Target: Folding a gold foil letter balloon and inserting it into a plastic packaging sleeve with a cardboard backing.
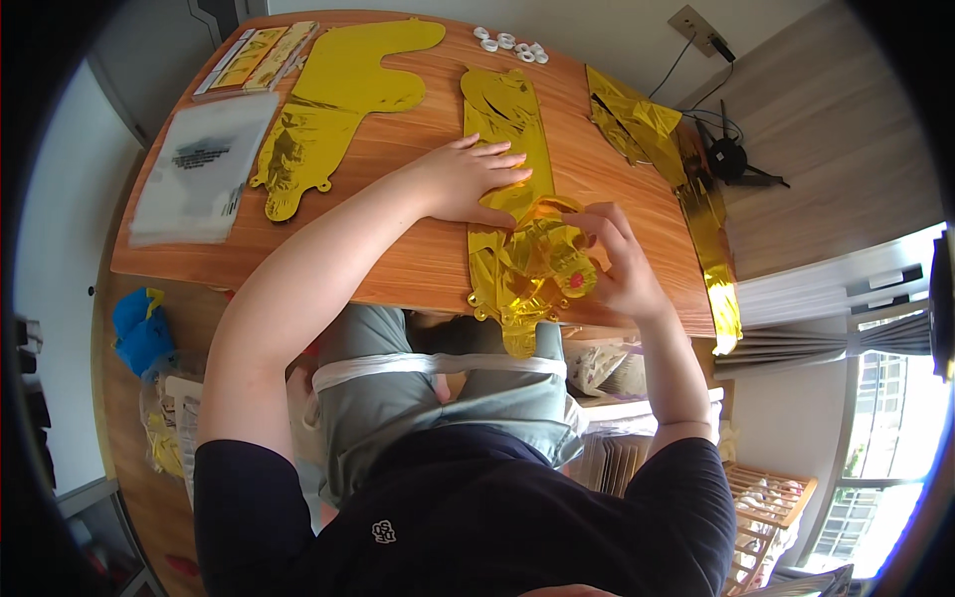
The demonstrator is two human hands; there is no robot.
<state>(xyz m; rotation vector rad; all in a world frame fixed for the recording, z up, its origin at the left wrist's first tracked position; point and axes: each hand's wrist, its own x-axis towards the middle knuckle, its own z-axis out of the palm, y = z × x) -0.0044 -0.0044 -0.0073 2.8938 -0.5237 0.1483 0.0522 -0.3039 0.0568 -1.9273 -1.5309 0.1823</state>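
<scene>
Gold foil piece (507, 104) lies lengthwise on the wooden table (418, 267), upper part flat, lower part crumpled and overhanging the near edge; left hand (474, 185) flat on it, fingers spread, gripping nothing, right hand (629, 267) with fingers curled at the crumpled part, cannot tell if pinching. Further out: a second gold foil shape (343, 85) and clear plastic bag (199, 174) to the left, white rolls (505, 42) beyond, gold foil strip (627, 111) along the right edge.

Lane between gold foils (348, 80), left forearm (333, 244) across.
</scene>
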